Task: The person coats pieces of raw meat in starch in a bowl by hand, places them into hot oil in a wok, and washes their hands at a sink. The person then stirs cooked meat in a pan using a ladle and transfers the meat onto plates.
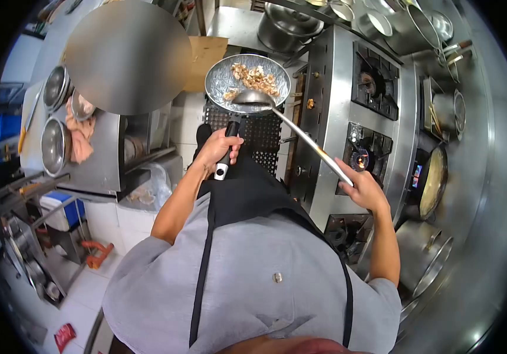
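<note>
My left hand (221, 147) is wrapped round the black handle of a frying pan (215, 91), which is held in the air left of the stove. Browned pieces of food (256, 79) lie in the pan, mostly toward its far side. In my right hand (361, 186) is the long metal handle of a ladle (303, 135). The ladle's bowl rests over the near part of the pan, its rounded back facing up, with some food beside it.
A steel stove (339, 76) with several burners stands on the right; a flame shows at the middle burner (359, 158). Pots and a wide pan (434, 183) line its far side. Metal bowls (55, 146) sit on the left counter. A large lidded pot (283, 35) stands ahead.
</note>
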The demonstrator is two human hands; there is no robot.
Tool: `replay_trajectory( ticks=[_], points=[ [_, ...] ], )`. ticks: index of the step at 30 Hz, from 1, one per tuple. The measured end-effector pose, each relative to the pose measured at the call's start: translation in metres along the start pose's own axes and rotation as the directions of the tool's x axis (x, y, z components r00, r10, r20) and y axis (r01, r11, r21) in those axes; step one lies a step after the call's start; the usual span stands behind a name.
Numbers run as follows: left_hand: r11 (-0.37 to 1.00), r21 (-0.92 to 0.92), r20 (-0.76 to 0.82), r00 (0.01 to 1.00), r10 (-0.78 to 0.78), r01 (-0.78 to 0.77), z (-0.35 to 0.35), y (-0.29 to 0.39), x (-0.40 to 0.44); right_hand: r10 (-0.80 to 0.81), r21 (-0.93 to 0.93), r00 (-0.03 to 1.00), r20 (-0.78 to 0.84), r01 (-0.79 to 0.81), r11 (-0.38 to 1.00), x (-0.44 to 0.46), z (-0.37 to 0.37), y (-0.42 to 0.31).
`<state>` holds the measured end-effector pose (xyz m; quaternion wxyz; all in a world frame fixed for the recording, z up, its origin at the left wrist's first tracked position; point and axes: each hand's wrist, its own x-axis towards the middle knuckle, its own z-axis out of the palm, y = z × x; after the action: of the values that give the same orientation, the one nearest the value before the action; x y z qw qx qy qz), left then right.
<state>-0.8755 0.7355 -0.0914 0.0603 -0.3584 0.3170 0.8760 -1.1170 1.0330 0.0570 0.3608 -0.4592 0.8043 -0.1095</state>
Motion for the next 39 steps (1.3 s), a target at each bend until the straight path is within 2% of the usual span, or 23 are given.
replay_trajectory(
  ticks=[2, 4, 5, 7, 8, 11, 13, 15, 18, 21, 23, 24, 26, 27, 29, 31, 33, 35, 36, 37, 38, 39],
  points=[
    [0.996, 0.088, 0.000, 1.000, 0.017, -0.017, 0.010, 0.012, 0.007, 0.094, -0.011, 0.995, 0.038, -0.094, 0.996, -0.009, 0.013, -0.003],
    [0.982, 0.168, 0.019, 0.996, 0.088, -0.090, 0.021, 0.028, 0.024, 0.027, -0.200, 0.993, -0.118, -0.050, 0.978, 0.014, 0.031, 0.012],
    [0.978, 0.186, 0.028, 0.995, 0.091, -0.095, 0.026, 0.036, 0.026, 0.030, -0.192, 0.990, -0.138, -0.056, 0.980, 0.026, 0.035, 0.010],
    [0.921, 0.306, 0.055, 0.970, 0.237, -0.242, 0.035, 0.051, 0.025, 0.057, -0.247, 0.934, -0.354, -0.152, 0.957, 0.048, 0.046, 0.001],
    [0.872, 0.355, 0.125, 0.942, 0.313, -0.337, 0.029, 0.048, 0.029, -0.066, -0.286, 0.869, -0.490, -0.088, 0.954, 0.058, 0.056, 0.001],
    [0.886, 0.285, 0.191, 0.928, 0.321, -0.365, 0.009, 0.033, 0.034, -0.027, -0.310, 0.842, -0.539, -0.169, 0.936, 0.055, 0.064, -0.016],
    [0.896, 0.281, 0.168, 0.937, 0.307, -0.344, 0.017, 0.046, 0.013, -0.046, -0.277, 0.832, -0.553, -0.132, 0.952, 0.027, 0.062, -0.039],
    [0.936, 0.239, 0.153, 0.962, 0.225, -0.257, 0.024, 0.068, -0.007, 0.112, 0.125, 0.887, -0.447, -0.062, 0.990, -0.010, 0.058, -0.062],
    [0.952, 0.236, 0.102, 0.980, 0.173, -0.193, 0.035, 0.074, -0.023, 0.109, 0.256, 0.836, -0.538, 0.038, 0.966, -0.025, 0.066, -0.098],
    [0.965, 0.235, 0.065, 0.992, 0.106, -0.118, 0.037, 0.074, -0.022, 0.191, 0.200, 0.819, -0.541, -0.095, 0.975, 0.027, 0.072, -0.109],
    [0.967, 0.231, 0.036, 0.995, 0.098, -0.104, 0.032, 0.071, -0.012, 0.172, 0.058, 0.840, -0.515, -0.167, 0.984, 0.075, 0.082, -0.091],
    [0.971, 0.205, 0.045, 0.993, 0.113, -0.119, 0.031, 0.071, -0.008, 0.177, 0.059, 0.838, -0.517, -0.172, 0.983, 0.090, 0.090, -0.092],
    [0.960, 0.233, 0.045, 0.988, 0.149, -0.156, 0.035, 0.077, -0.001, 0.258, -0.090, 0.819, -0.513, -0.350, 0.932, 0.120, 0.101, -0.099],
    [0.948, 0.260, 0.041, 0.983, 0.177, -0.182, 0.037, 0.080, 0.000, 0.250, -0.091, 0.819, -0.517, -0.343, 0.935, 0.126, 0.107, -0.105],
    [0.910, 0.287, 0.097, 0.954, 0.283, -0.299, 0.042, 0.088, 0.004, 0.242, -0.059, 0.688, -0.685, -0.383, 0.922, 0.134, 0.111, -0.117],
    [0.834, 0.335, 0.170, 0.898, 0.405, -0.439, 0.047, 0.093, 0.002, 0.228, -0.041, 0.661, -0.715, -0.366, 0.930, 0.136, 0.108, -0.126],
    [0.808, 0.321, 0.210, 0.869, 0.447, -0.493, 0.042, 0.100, 0.011, 0.226, 0.247, 0.563, -0.795, -0.040, 0.968, 0.143, 0.105, -0.131],
    [0.783, 0.310, 0.241, 0.841, 0.484, -0.540, 0.036, 0.098, 0.026, 0.334, 0.582, 0.644, -0.688, 0.215, 0.784, 0.162, 0.115, -0.127],
    [0.757, 0.354, 0.218, 0.836, 0.504, -0.549, 0.035, 0.097, 0.039, 0.340, 0.786, 0.771, -0.539, 0.316, 0.531, 0.164, 0.115, -0.126],
    [0.732, 0.395, 0.199, 0.829, 0.522, -0.556, 0.036, 0.095, 0.050, 0.278, 0.916, 0.878, -0.389, 0.335, 0.222, 0.163, 0.107, -0.132],
    [0.728, 0.417, 0.165, 0.833, 0.528, -0.544, 0.036, 0.094, 0.057, 0.281, 0.953, 0.911, -0.302, 0.293, 0.072, 0.164, 0.106, -0.138],
    [0.731, 0.420, 0.159, 0.836, 0.525, -0.539, 0.032, 0.086, 0.059, 0.198, 0.967, 0.950, -0.243, 0.254, -0.028, 0.161, 0.101, -0.142]
  ],
)
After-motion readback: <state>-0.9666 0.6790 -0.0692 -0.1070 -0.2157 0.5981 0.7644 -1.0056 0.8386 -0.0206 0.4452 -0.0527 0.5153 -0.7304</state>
